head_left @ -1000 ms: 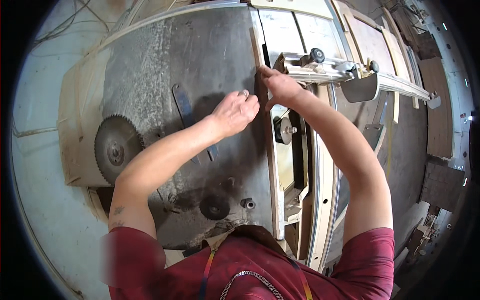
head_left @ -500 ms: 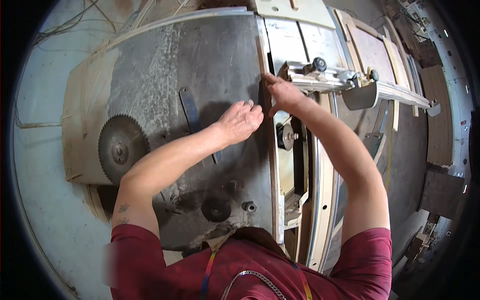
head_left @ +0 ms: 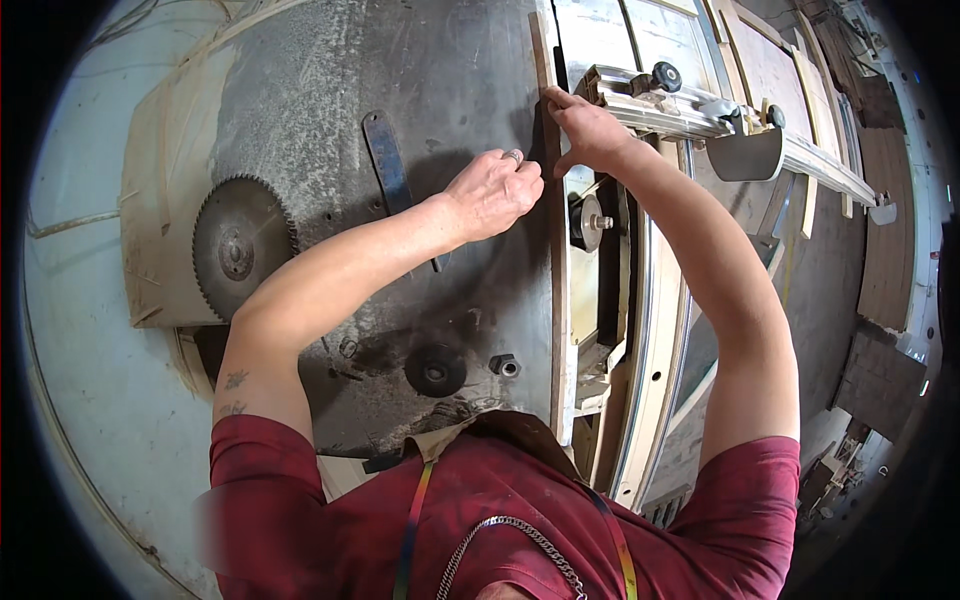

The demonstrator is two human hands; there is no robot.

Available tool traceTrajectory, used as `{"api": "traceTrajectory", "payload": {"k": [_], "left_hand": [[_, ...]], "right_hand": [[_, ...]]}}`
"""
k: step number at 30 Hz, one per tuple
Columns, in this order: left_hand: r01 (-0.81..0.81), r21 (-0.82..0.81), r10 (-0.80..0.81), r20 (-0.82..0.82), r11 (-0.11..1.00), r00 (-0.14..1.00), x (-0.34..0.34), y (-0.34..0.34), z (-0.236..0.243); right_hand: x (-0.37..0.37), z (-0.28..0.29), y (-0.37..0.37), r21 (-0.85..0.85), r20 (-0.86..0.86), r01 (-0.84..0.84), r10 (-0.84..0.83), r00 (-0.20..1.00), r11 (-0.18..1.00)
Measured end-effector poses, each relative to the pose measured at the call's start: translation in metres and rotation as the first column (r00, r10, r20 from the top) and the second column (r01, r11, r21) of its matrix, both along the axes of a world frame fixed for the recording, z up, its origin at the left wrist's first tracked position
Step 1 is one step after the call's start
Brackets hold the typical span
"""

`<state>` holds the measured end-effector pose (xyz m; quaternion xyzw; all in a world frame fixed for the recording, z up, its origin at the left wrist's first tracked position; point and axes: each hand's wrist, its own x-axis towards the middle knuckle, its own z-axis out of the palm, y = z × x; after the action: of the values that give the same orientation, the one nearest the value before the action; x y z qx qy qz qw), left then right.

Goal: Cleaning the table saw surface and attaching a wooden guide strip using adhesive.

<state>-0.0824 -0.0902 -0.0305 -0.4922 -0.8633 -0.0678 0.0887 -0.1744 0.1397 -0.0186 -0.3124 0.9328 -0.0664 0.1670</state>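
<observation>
My left hand [head_left: 497, 195], a ring on one finger, is closed in a pinch over the dark metal saw table [head_left: 440, 90]. Whatever its fingertips hold is hidden. Just right of it runs a long thin wooden strip [head_left: 558, 300] along the table's edge. My right hand [head_left: 592, 132] rests against this strip's upper part, thumb and fingers spread apart. Below the right hand, a round saw arbor [head_left: 590, 222] with a threaded end shows in the opened slot. A toothed circular saw blade [head_left: 235, 250] lies flat at the left.
A blue-grey flat bar [head_left: 385, 160] lies left of my left hand. Nearer me are a black round flange [head_left: 436, 371] and a nut [head_left: 506, 366]. An aluminium fence [head_left: 650, 108] with a black knob [head_left: 666, 76] juts out at the right, beside the sliding rail [head_left: 655, 330].
The whole scene sits higher in the picture as the view has tilted. Both hands stay near the wooden strip, the left one slightly closer to it.
</observation>
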Motion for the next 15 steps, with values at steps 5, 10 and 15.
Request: {"api": "traceTrajectory", "payload": {"k": [5,10,15], "left_hand": [[0.003,0.018,-0.003,0.017,1.000,1.000,0.000,0.000,-0.001],[0.008,0.043,-0.009,0.032,0.999,0.999,0.003,-0.003,-0.003],[-0.003,0.054,0.001,0.043,0.999,0.999,0.005,-0.005,-0.004]], "right_hand": [[-0.002,-0.003,0.003,0.010,-0.001,0.009,-0.009,1.000,1.000],[-0.001,0.005,-0.002,0.083,0.079,0.032,-0.039,0.996,0.996],[-0.001,0.003,0.000,0.069,0.069,0.024,-0.029,0.997,0.997]]}}
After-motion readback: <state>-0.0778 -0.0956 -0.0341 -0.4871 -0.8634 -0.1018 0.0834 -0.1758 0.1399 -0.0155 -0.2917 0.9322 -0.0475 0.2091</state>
